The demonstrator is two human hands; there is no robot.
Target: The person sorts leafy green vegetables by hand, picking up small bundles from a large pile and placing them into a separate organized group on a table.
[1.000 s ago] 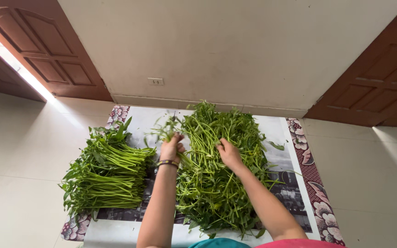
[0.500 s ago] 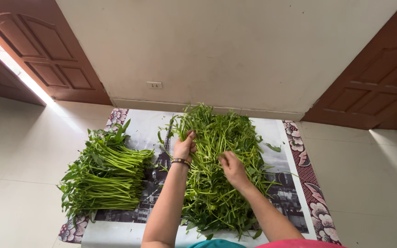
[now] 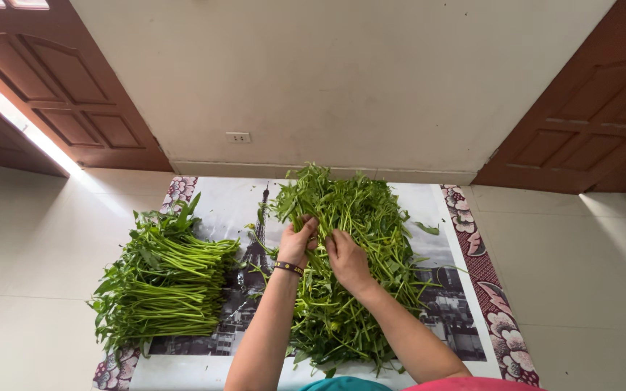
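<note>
I've got both hands in loose greens pile (image 3: pixel 349 268) mid-mat (image 3: pixel 219 210): left hand (image 3: pixel 297 242) gripping stems, right hand (image 3: pixel 347 259) pinching stems beside it; tidy bundle (image 3: pixel 164 279) at mat's left edge.

A single view is given, taken from a camera worn on the head and aimed steeply down and forward. Both forearms are seen rising from the bottom edge, with the left hand (image 3: pixel 297 242) and the right hand (image 3: pixel 347 259) held close together near the frame's centre. Beyond the fingers, a wall (image 3: pixel 342 80) is faced; to either side of them, wooden doors are caught. No second view is provided, so nothing is shared.
</note>
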